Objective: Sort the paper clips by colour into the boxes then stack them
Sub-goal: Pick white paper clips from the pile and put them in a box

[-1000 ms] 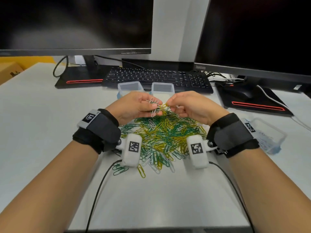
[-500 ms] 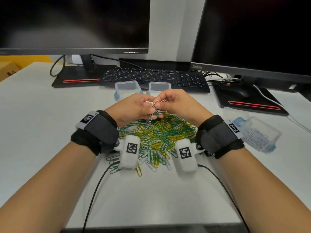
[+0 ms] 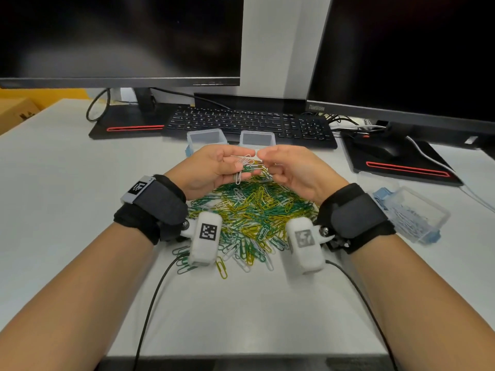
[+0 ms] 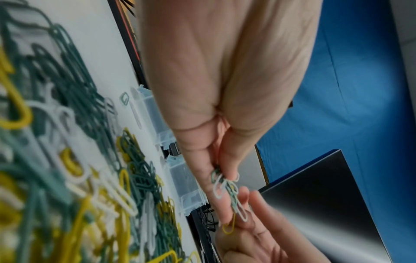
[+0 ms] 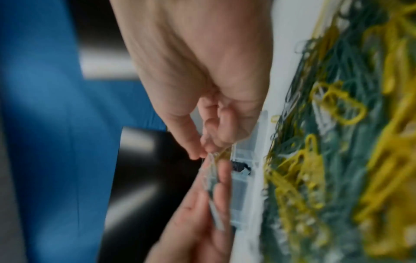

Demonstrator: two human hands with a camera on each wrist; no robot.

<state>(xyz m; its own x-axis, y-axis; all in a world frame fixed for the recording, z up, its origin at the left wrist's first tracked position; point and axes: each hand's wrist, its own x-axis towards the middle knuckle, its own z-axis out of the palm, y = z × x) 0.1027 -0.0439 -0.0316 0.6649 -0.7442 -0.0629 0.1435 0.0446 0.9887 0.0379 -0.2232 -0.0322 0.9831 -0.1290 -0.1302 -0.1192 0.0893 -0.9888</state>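
Currently your left hand (image 3: 211,167) and right hand (image 3: 292,170) are raised together above the pile of paper clips (image 3: 251,210), which lies on the table (image 3: 53,183) between your wrists. Your left thumb and fingers (image 4: 225,210) are pinched on a small bunch of clips (image 3: 245,167), mostly white with some green; one white clip hangs down from the bunch. Your right hand meets that bunch from the other side, thumb and forefinger closed on its end. The left wrist view shows a yellow clip (image 4: 229,226) at your right fingertips; the right wrist view is blurred and adds little beyond the two hands touching at the bunch.

The pile is a loose mix of green, yellow and white clips, with a few strays at its near edge.

Two clear boxes (image 3: 207,137) stand side by side just beyond your hands, in front of the keyboard (image 3: 249,121); their contents cannot be made out. A third clear box (image 3: 412,215) sits on the table to the right of your right wrist and holds pale clips.

Two dark monitors (image 3: 120,36) stand at the back, and a mouse (image 3: 388,149) rests on a pad at right.
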